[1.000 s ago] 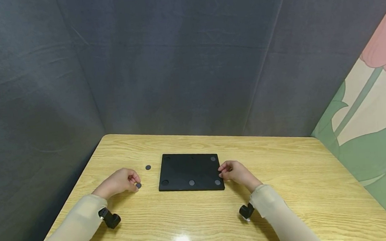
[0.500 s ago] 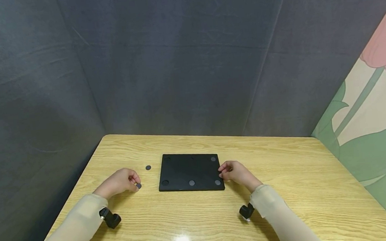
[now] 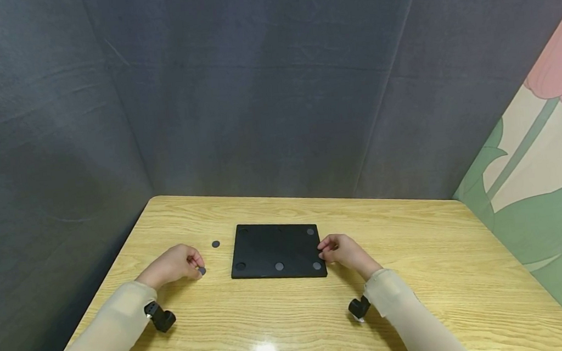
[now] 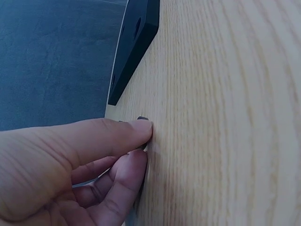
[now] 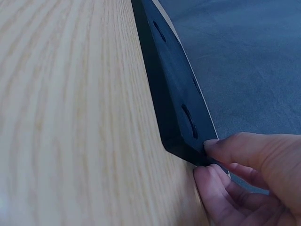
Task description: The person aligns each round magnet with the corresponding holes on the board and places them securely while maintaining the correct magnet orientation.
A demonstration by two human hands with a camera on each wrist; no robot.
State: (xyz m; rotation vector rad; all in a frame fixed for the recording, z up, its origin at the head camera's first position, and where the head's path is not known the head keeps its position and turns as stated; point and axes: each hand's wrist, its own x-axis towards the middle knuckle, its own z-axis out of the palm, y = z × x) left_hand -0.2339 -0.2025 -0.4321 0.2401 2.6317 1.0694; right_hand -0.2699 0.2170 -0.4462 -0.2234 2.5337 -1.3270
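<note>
A flat black rectangular board (image 3: 267, 248) lies on the wooden table, with round grey discs and dark circular recesses along its edges. My left hand (image 3: 176, 263), to the left of the board, pinches a small dark round disc (image 3: 201, 271) at the table surface. In the left wrist view, thumb and fingers hide most of that disc (image 4: 143, 118). A second dark disc (image 3: 215, 244) lies on the wood beyond this hand. With thumb on top and fingers against the side, my right hand (image 3: 344, 252) grips the board's right edge, near a front corner in the right wrist view.
The wooden table (image 3: 442, 273) extends to the right of the board and toward the front. A dark grey cloth (image 3: 264, 88) hangs behind and at the left. A floral panel (image 3: 548, 176) stands at the right. Each wrist carries a small black camera (image 3: 160, 318).
</note>
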